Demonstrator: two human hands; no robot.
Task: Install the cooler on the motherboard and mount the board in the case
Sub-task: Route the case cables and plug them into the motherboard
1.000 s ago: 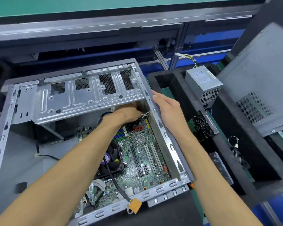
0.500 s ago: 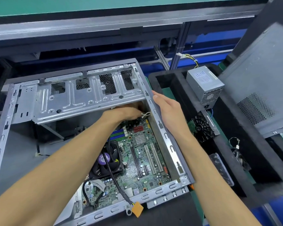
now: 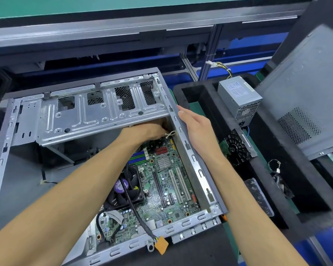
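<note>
The motherboard [image 3: 167,181] lies flat inside the open case [image 3: 192,156], with the cooler [image 3: 126,189] already sitting on it near the board's left edge. The step in hand looks like seating the board's far end under the drive cage [image 3: 96,114].

The left hand [image 3: 148,130] reaches in below the cage's front edge; its fingers are hidden there, so I cannot tell whether it is clenched or grasping anything. The right hand [image 3: 196,127] lies flat and released along the case's right rim, steadying it.

To do this well, I judge the board should slide level rather than be pried, the loose black cable [image 3: 136,212] with its orange tag [image 3: 161,244] kept from getting pinched under an edge, and the right hand should press down so the case does not shift.

The case is thin stamped steel, dull grey, with punched slots and folded rims that may be sharp. The board is green, rigid, and studded with slots and a finned heatsink [image 3: 163,162]. The cooler's fan is black plastic with a purple label.
</note>
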